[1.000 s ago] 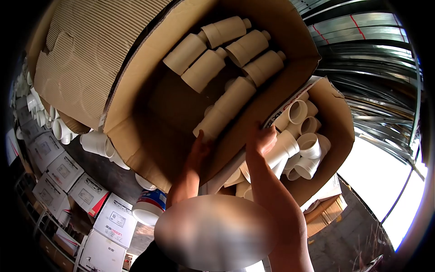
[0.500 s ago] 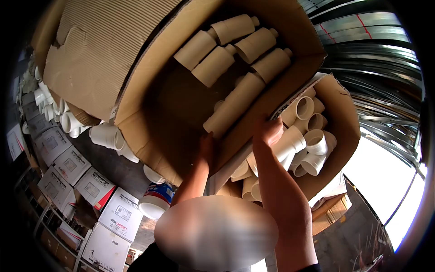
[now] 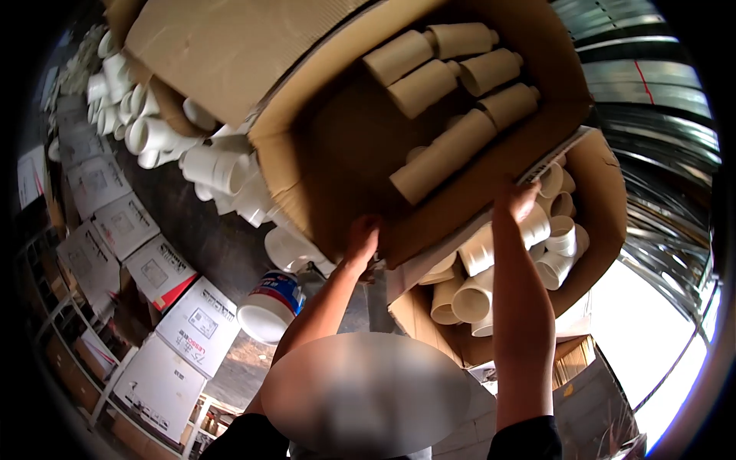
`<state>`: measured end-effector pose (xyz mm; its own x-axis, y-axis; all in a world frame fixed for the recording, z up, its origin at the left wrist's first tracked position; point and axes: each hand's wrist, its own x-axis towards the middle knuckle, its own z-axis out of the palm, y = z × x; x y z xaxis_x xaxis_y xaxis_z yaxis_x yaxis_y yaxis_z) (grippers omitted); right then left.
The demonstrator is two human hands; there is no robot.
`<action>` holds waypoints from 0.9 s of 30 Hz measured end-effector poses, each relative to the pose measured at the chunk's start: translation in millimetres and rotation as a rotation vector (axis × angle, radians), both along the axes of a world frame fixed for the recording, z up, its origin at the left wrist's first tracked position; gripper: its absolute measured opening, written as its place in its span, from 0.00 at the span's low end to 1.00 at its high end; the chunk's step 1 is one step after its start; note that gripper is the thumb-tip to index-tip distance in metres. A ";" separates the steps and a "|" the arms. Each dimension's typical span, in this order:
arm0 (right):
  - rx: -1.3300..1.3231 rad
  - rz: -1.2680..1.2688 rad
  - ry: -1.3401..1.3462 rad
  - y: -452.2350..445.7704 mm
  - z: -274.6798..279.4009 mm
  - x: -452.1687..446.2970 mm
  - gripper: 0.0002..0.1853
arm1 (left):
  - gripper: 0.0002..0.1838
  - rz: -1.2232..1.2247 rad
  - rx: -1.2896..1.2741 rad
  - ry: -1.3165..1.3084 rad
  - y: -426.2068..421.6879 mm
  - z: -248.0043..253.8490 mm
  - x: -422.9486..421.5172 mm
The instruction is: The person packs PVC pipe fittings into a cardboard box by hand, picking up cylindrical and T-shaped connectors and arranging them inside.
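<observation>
A large open cardboard box (image 3: pixel 268 126) fills the upper middle of the head view. Inside it lie several pipe fittings (image 3: pixel 423 88), with narrow necks at one end, towards the far and right side. My left hand (image 3: pixel 363 239) is closed on the box's near edge, by the corner. Farther right, my right hand (image 3: pixel 518 201) grips the box's right-hand wall at its top edge, fingers wrapped over it. Under that hand, a second cardboard box (image 3: pixel 606 192) holds several white pipe fittings (image 3: pixel 473 300), some with round open ends facing me.
White pipe fittings (image 3: pixel 215 170) lie in a heap to the left. A white bucket with a blue label (image 3: pixel 270 308) stands near my left forearm. Printed cartons (image 3: pixel 198 326) line the lower left on a rack. Long metal strips (image 3: pixel 652 130) are stacked at the right.
My left hand has come from inside the box, near a fitting's end, to its near edge. Both hands and the box appear farther right in view; my right hand keeps its grip.
</observation>
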<state>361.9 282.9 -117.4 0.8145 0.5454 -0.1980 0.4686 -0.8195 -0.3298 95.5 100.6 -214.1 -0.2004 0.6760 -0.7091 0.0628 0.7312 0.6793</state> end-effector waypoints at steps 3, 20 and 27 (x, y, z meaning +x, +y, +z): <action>0.048 0.071 0.081 -13.5 20.8 -25.7 0.55 | 0.13 0.127 -0.175 -0.303 3.3 46.6 -22.1; 0.092 1.025 0.300 -209.2 37.4 -340.9 0.15 | 0.13 0.411 -0.245 -0.343 -115.0 72.9 -228.4; 0.071 1.242 0.436 -199.9 42.5 -414.4 0.12 | 0.10 0.790 -0.407 -0.258 -174.8 24.2 -312.6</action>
